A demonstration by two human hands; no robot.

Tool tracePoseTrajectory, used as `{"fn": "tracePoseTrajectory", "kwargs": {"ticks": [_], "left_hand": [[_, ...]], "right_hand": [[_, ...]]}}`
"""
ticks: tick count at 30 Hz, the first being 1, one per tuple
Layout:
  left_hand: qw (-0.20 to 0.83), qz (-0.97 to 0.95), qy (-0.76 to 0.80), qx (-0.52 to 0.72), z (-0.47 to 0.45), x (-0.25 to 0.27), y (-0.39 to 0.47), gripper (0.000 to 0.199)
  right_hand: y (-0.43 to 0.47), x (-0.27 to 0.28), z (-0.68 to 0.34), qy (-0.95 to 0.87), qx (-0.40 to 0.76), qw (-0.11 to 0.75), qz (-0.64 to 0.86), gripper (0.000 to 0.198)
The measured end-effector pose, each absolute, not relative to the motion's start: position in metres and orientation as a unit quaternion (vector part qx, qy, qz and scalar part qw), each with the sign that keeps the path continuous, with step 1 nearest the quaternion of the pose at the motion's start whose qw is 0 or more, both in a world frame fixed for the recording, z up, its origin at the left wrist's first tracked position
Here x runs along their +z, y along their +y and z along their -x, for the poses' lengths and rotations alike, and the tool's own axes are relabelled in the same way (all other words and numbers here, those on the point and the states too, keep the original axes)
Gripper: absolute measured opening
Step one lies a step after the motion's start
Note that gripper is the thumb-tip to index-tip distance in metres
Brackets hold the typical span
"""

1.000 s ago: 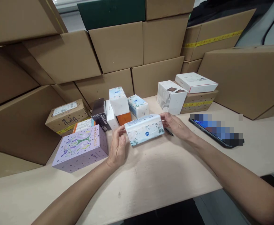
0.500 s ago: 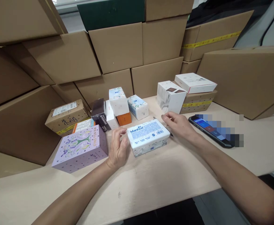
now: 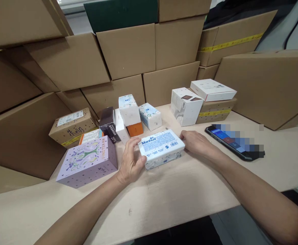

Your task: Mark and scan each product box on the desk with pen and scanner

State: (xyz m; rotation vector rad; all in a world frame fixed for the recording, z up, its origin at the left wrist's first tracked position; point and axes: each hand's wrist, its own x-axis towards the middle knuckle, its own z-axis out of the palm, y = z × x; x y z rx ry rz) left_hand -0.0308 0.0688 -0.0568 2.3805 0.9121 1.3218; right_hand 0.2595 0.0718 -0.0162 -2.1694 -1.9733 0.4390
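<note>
left hand (image 3: pixel 130 164) now touches tissue pack (image 3: pixel 162 144) at nine o'clock, open-fingered; right hand (image 3: pixel 197 143) curled at three, grip unclear; pack apparently steadied.

You've got a purple FINDTEA box (image 3: pixel 86 163) at left, phone (image 3: pixel 227 137) at centre right, green box (image 3: pixel 122 13) top centre, big carton (image 3: pixel 268 88) far right.

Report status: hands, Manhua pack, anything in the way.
Left hand at left end of Manhua pack, right hand at right end. Flat on table, lettering up. Nothing stacked on it; purple box beside left hand.
</note>
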Motion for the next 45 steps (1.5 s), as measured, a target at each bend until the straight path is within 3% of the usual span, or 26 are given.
{"fn": "tracePoseTrajectory", "kwargs": {"ticks": [3,10,16,19,24,30,36,45], "left_hand": [[0.125,-0.832,0.315,0.44,0.03,-0.055,0.069,0.059],[0.141,-0.836,0.301,0.437,0.029,-0.056,0.072,0.073],[0.137,-0.839,0.295,0.437,0.026,-0.058,0.072,0.079],[0.128,-0.843,0.304,0.425,0.025,-0.057,0.07,0.074],[0.112,-0.851,0.29,0.423,0.025,-0.056,0.067,0.054],[0.105,-0.86,0.271,0.419,0.026,-0.057,0.067,0.047],[0.089,-0.869,0.287,0.394,0.026,-0.056,0.066,0.047],[0.037,-0.883,0.279,0.375,0.024,-0.054,0.064,0.047]], "right_hand": [[0.074,-0.018,-0.264,-0.657,0.148,0.121,0.729,0.019],[0.078,-0.01,-0.27,-0.596,0.112,0.323,0.726,0.014],[0.073,0.002,-0.266,-0.504,0.215,0.579,0.603,0.016],[0.07,0.013,-0.262,-0.475,0.304,0.661,0.495,0.006],[0.061,0.042,-0.234,-0.522,0.421,0.617,0.414,0.014],[0.062,0.047,-0.19,-0.62,0.398,0.507,0.447,0.014],[0.074,0.014,-0.182,-0.622,0.379,0.493,0.476,0.011],[0.069,0.007,-0.184,-0.67,0.308,0.481,0.474,0.012]]}}
